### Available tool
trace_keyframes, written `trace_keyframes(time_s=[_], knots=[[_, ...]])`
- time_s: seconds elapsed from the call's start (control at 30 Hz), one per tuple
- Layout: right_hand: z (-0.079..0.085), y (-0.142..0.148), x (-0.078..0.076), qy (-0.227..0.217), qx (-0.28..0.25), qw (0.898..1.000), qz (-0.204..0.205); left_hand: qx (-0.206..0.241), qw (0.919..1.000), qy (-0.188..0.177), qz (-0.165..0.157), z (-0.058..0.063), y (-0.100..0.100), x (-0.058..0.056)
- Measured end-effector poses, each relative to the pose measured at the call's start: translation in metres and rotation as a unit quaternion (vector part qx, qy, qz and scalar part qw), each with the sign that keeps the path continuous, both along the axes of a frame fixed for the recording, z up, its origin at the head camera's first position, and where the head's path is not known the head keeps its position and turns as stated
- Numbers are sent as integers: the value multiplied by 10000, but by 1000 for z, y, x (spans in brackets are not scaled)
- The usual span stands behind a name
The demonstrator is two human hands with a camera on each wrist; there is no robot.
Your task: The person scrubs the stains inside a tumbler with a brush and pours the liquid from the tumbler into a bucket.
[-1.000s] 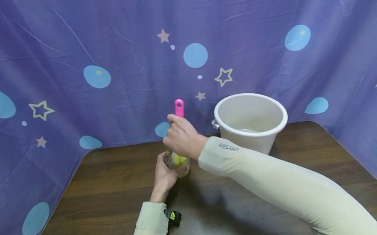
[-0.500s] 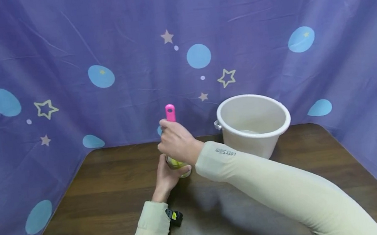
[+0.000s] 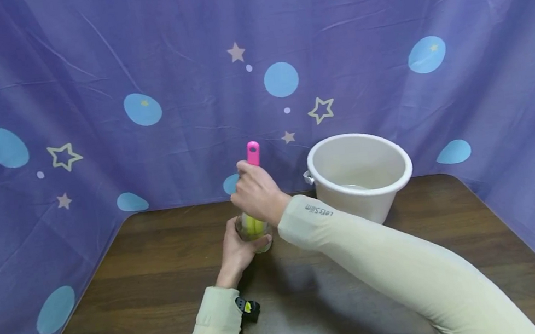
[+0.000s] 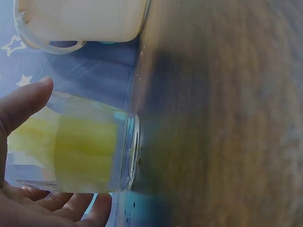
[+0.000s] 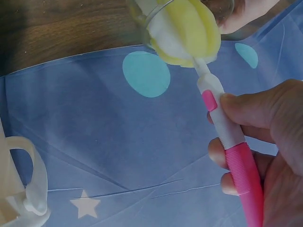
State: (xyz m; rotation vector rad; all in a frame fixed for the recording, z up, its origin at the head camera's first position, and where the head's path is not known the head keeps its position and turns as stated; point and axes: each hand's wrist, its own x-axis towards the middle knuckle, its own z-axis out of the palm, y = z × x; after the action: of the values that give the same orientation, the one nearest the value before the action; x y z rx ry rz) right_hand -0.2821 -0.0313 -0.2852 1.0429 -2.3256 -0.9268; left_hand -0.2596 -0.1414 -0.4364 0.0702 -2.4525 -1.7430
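My left hand [image 3: 237, 250] grips a clear glass [image 4: 127, 153] that stands on the wooden table, thumb on one side and fingers round the other. Yellow sponge shows through its wall in the left wrist view. Above it, my right hand [image 3: 256, 190] holds a sponge bottle brush by its pink and white handle [image 5: 232, 137], the thumb resting on the white part. The brush's yellow and white sponge head [image 5: 196, 28] is inside the glass, partly out past the rim in the right wrist view. The pink handle end [image 3: 253, 155] points up.
A whitish bucket [image 3: 371, 205] with a handle stands at the back right, beyond my right forearm. A purple curtain [image 3: 191, 104] with stars and blue dots hangs behind the table [image 3: 160, 267]. A black strap [image 3: 249, 308] is on my left wrist.
The brush and my right hand dip down and left half a second ago, then come back up and right. My left hand keeps the glass at nearly the same place.
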Motion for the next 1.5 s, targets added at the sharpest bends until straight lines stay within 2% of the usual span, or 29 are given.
trace_keyframes(time_s=[0.5,0.83,1.03,1.17,1.5], knots=[[2,7,-1,-278,-34,9996,45,-123,9999,25,115,-1,1,-1],[6,4,8,-420,103,9989,206,114,9998,181,-45,1,0,1],[8,-4,14,-287,166,9990,312,-20,9992,384,-65,0,0,1],[7,-11,16,-153,188,9992,316,-255,9989,395,45,0,0,2],[4,-20,16,206,267,9993,173,-365,9986,378,72,1,1,-1]])
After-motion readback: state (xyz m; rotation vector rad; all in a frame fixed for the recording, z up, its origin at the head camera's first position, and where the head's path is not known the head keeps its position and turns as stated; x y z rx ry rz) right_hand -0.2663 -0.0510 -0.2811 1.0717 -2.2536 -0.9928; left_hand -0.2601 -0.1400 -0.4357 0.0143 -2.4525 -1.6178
